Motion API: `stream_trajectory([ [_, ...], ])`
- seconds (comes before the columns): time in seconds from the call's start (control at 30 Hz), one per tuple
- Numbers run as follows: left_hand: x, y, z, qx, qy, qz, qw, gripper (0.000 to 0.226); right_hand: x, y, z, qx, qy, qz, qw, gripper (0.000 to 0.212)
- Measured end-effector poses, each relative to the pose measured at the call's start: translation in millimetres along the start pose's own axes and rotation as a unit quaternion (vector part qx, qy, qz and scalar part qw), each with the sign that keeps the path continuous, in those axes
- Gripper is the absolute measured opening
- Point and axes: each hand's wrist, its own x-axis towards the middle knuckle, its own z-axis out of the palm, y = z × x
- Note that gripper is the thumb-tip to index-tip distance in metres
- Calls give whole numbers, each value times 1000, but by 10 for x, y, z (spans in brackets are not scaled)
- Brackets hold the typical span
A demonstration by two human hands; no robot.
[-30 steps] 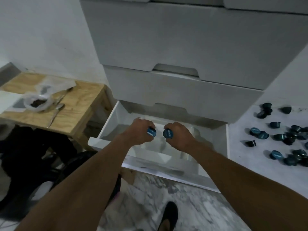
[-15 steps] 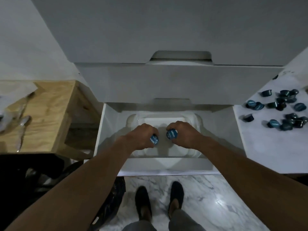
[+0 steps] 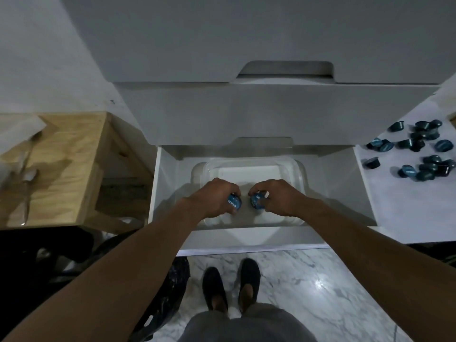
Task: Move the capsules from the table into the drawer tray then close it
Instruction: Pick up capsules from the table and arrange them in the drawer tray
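Since half a second ago both hands have been lowered a little further into the tray, and the view has been tipped further down. At the far left a wooden bench (image 3: pixel 74 154) is seen, with a utensil (image 3: pixel 26 183) laid on it; neither belongs to the task. In the middle the drawer (image 3: pixel 165 186) is pulled out, and the clear tray (image 3: pixel 249 170) is seated inside it. The left hand (image 3: pixel 213 197) is curled round a left capsule (image 3: pixel 234 205), whose blue lid is turned towards the camera. Just beside it, the right hand (image 3: pixel 280 196) pinches a right capsule (image 3: pixel 256 203) in its fingertips. Both capsules are held low over the tray's near part; whether either touches its floor cannot be told.

The placing step is judged to be in hand, early in the task. For the next move, both grips would have to be loosened and the hands lifted clear of the rim. No other capsule is seen on the tray's bare floor, though what lies beneath the hands is hidden. On the right, many loose capsules (image 3: pixel 419 150) are scattered on the white table (image 3: pixel 399 208), well apart from the tray, so more trips are expected before the drawer can be closed.
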Motion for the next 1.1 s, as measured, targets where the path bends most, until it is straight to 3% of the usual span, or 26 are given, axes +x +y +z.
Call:
stream_trajectory([
  [0.3, -23, 25, -58, -29, -33, -31, 999, 25, 78, -57, -15, 48, -47, 38, 997, 21],
  [0.67, -70, 15, -182, 114, -73, -42, 990, 20, 184, -326, 136, 9, -121, 22, 992, 33],
  [1.1, -155, -29, -169, 122, -65, -50, 989, 23, 196, -455, 252, -20, -130, 24, 991, 30],
])
